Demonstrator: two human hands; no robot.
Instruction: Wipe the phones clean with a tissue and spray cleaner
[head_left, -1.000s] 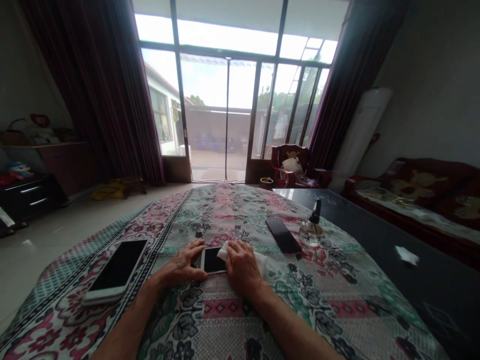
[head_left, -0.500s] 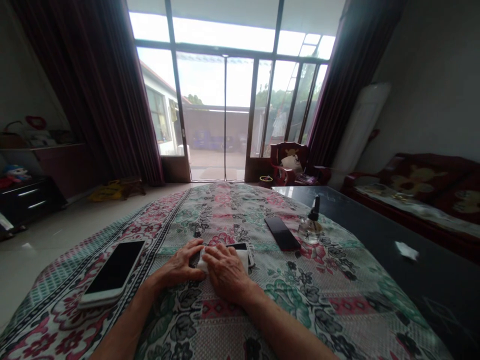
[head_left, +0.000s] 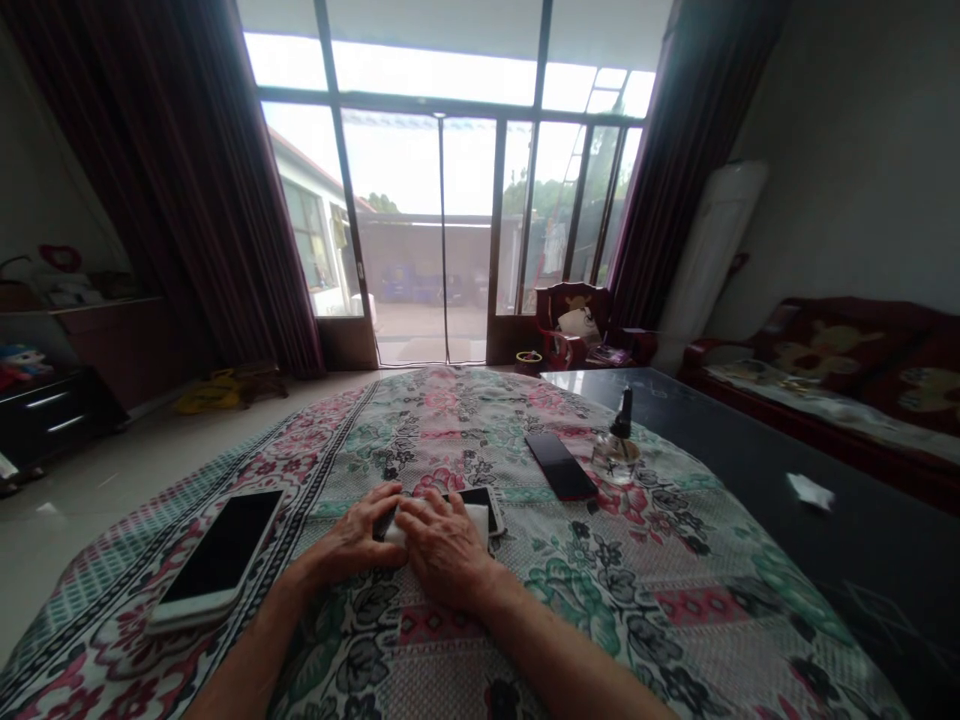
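Left hand (head_left: 367,530): thumb and fingers curved round left end of small phone; can't tell if gripping.
Right hand (head_left: 441,540): palm down, fingers stretched out, flat on white wipe (head_left: 475,520).
Small phone (head_left: 480,496): between hands, flat on patterned tablecloth (head_left: 585,590), partly under wipe; dark screen, pale rim, right end showing.
Bottle (head_left: 616,462): clear, black top, upright; dark mark on front, too small to read.
Dark phone (head_left: 559,465): flat, just beside bottle, screen black.
Large white phone (head_left: 221,555): left of left hand, dark screen, wide pale frame.
Black table (head_left: 705,425): right side, crumpled white scrap (head_left: 810,492) on it.
Background: red sofa (head_left: 840,345), glass doors (head_left: 465,240).
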